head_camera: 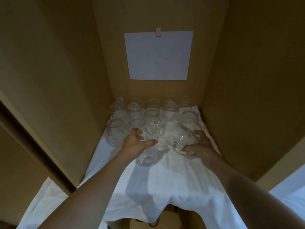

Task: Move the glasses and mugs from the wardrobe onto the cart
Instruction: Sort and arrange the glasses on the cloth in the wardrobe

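Two clear glass mugs are held inside the wardrobe (66, 80), above the white cloth (165, 179) that covers its shelf. One mug (148, 146) is gripped by the left hand (137, 142), fingers (140, 132) curled over its rim and thumb pressed to its side. A tilted mug (181, 139) is gripped by the right hand (199, 146). More glasses (148, 111) are ranged in rows behind, against the back wall, under a clipped white paper sheet (158, 55).
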The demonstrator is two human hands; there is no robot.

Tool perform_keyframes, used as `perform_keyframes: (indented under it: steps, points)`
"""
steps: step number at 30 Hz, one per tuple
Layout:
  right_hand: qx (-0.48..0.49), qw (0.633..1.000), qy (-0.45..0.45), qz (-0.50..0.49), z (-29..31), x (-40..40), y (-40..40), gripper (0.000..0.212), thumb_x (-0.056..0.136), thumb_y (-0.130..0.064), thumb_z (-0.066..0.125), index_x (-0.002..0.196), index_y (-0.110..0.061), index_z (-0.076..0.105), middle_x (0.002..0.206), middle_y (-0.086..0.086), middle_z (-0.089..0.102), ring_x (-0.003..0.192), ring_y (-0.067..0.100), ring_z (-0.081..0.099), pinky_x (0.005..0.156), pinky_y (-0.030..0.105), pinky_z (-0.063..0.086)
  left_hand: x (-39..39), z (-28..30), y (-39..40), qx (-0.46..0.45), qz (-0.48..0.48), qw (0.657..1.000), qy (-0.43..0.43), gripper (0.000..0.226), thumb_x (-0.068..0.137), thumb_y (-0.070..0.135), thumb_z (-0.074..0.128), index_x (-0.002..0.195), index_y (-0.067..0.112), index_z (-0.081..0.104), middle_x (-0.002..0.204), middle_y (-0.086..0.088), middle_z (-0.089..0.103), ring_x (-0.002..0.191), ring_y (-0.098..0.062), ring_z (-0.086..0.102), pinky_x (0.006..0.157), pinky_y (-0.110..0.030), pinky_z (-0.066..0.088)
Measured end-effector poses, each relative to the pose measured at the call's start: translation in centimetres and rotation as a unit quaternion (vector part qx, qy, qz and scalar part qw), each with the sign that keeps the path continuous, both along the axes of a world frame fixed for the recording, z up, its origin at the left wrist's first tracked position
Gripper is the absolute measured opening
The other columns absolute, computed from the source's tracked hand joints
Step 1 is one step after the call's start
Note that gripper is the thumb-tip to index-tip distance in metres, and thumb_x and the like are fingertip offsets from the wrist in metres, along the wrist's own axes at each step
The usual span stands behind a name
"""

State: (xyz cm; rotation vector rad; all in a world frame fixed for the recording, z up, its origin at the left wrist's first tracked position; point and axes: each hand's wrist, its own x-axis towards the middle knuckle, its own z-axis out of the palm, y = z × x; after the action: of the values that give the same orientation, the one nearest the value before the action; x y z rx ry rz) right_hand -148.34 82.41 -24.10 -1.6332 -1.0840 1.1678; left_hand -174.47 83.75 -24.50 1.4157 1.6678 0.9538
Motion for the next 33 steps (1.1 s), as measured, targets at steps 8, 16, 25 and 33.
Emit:
perform_keyframes:
  steps: [8, 16, 25, 33]
  points:
    - [0.073, 0.888, -0.442, 0.106, 2.2, -5.4, 3.8, 0.09, 0.064, -0.016, 0.083, 0.144, -0.032, 0.043, 0.145, 0.0, 0.034, 0.128, 0.032, 0.04, 0.106, 0.041, 0.038, -1.0, 0.1, 0.0, -0.015, -0.014, 0.999, -0.043, 0.076, 0.047, 0.061, 0.09, 0.104, 0.029, 0.051, 0.105, 0.005, 0.062, 0.091, -0.004, 0.06, 0.066, -0.02, 0.043]
    - [0.147, 0.775, -0.598, 0.141, 0.9, -7.8, 6.4, 0.084, 0.073, -0.01, 0.074, 0.148, -0.025, 0.04, 0.148, 0.0, 0.038, 0.126, 0.032, 0.043, 0.101, 0.041, 0.037, -1.1, -1.4, 0.6, 0.009, -0.017, 1.0, -0.013, 0.079, 0.036, 0.073, 0.083, 0.096, 0.037, 0.048, 0.1, 0.011, 0.062, 0.093, -0.007, 0.063, 0.08, -0.025, 0.053]
    - [0.153, 0.759, -0.598, 0.207, -0.1, -7.5, 8.1, 0.092, 0.08, 0.005, 0.065, 0.159, -0.015, 0.023, 0.167, 0.004, 0.021, 0.153, 0.035, 0.016, 0.125, 0.044, 0.015, -1.3, -1.3, 1.2, 0.002, -0.012, 0.999, -0.032, 0.076, 0.036, 0.072, 0.083, 0.095, 0.037, 0.05, 0.097, 0.013, 0.064, 0.09, -0.002, 0.063, 0.073, -0.021, 0.048]
    - [0.248, 0.889, -0.377, 0.071, -0.7, -5.7, 4.8, 0.076, 0.078, -0.013, 0.082, 0.147, -0.015, 0.05, 0.155, 0.009, 0.044, 0.145, 0.034, 0.035, 0.117, 0.042, 0.033, -0.3, -0.3, 0.7, 0.008, -0.043, 0.999, 0.005, 0.076, 0.041, 0.074, 0.082, 0.099, 0.037, 0.05, 0.1, 0.014, 0.061, 0.091, -0.002, 0.061, 0.075, -0.025, 0.051]
